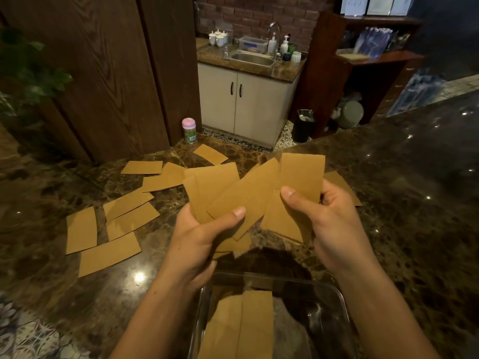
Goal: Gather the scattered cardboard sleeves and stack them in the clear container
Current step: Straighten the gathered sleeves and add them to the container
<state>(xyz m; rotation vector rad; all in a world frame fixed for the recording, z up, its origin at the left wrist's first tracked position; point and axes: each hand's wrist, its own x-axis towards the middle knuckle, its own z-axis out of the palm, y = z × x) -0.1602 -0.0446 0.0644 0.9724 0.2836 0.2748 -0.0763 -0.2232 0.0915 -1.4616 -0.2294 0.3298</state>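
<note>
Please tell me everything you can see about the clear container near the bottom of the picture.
The container is clear, it looks like plastic, rectangular with rounded corners, and has no lid on. It stands on the dark marble counter, close in front of the person. Flat brown sleeves lie inside it, overlapping. The picture's lower edge cuts it off.

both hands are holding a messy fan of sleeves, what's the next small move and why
Probably square the held sleeves between the left hand and right hand: they splay at several angles, while the stacked sleeves in the clear container below lie flat and aligned. A squared pile should drop in neatly.
</note>
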